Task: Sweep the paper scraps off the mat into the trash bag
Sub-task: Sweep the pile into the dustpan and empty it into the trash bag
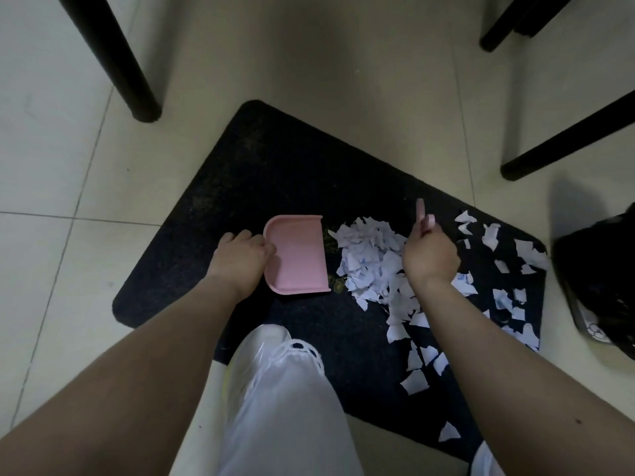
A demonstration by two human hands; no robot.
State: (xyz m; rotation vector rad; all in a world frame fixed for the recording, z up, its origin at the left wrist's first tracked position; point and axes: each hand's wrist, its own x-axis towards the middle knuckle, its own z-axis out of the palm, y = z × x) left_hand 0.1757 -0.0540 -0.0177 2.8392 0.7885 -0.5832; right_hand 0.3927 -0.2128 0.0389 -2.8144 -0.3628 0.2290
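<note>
Step in hand: gathering the paper scraps (372, 259) into a heap at the mouth of the pink dustpan (297, 254), by my judgement.
Left hand (242, 259): grasps the dustpan at its closed rear edge, holding it flat on the black mat (268, 166) with the open side facing the heap.
Right hand (429, 255): clenched round the pink brush handle (424, 216), just beside the heap on its far side from the pan; the bristles are hidden.
Scraps: the main heap lies on the mat between the two hands, touching or nearly touching the pan's lip; loose pieces lie scattered to the right and toward the near edge.
Trash bag (598, 286): dark, on the floor off the mat's right end.
Next move: likely a leftward stroke pushing the heap into the pan, with the pan held steady, then collecting the strays.
</note>
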